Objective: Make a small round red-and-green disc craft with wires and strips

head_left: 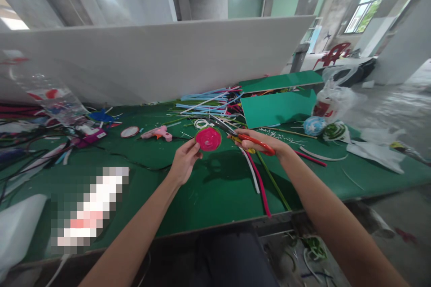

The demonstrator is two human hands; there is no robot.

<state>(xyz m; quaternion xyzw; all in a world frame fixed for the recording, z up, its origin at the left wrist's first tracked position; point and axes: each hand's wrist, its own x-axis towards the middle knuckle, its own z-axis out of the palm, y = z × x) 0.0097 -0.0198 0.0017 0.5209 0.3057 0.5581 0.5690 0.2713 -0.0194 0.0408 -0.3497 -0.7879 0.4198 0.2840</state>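
Pinched by its left edge, a round magenta disc with a thin green rim (208, 139) is in my left hand (188, 156). My right hand (262, 140) is closed round scissors with red and yellow handles (257, 143); their dark blades point up and left, just right of the disc. Both hands are above the green tabletop (208, 206). White, magenta and green fuzzy strips (261, 179) lie beneath my right hand. Behind the disc is a small coil of white strip (202, 123).
A pink glue gun (158, 132) and a white disc (129, 132) lie to the left, near a plastic bottle (50, 92) and black cables. Blue strips (205, 98) are piled at the back beside a green box (279, 107). Wrapped balls (314, 125) and a plastic bag (336, 98) stand right.
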